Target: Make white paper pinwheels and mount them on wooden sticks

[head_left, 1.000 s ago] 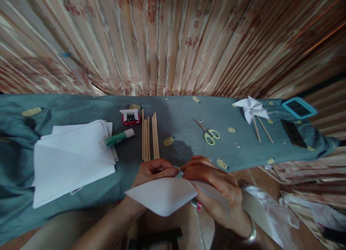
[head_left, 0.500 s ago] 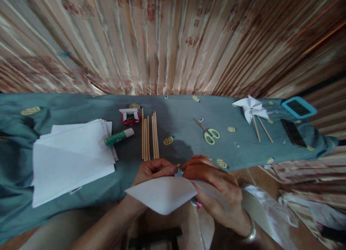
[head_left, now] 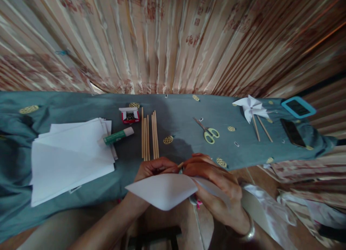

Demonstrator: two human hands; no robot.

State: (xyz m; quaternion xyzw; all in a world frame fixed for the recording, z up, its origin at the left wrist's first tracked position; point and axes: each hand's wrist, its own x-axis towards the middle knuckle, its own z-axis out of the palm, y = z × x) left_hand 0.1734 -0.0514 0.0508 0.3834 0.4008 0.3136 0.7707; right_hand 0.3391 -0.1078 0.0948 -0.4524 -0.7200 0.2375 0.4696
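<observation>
A white paper pinwheel with curved blades is held low at the table's front edge, between my two hands. My left hand is closed, thumb and fingers pinched on a thin wooden stick whose tip shows between the hands. The rest of that stick is hidden. My right hand wraps round the paper from the right, its fingers bent close to the stick's tip. Whether a pin sits at the join cannot be seen.
On the green cloth lie a paper stack, a glue stick, a red box of pins, several wooden sticks and scissors. Farther right are finished pinwheels, a phone and a blue-framed device.
My fingers have drawn slightly closer together around the stick's tip, which now tilts more. The paper pinwheel has barely shifted.
</observation>
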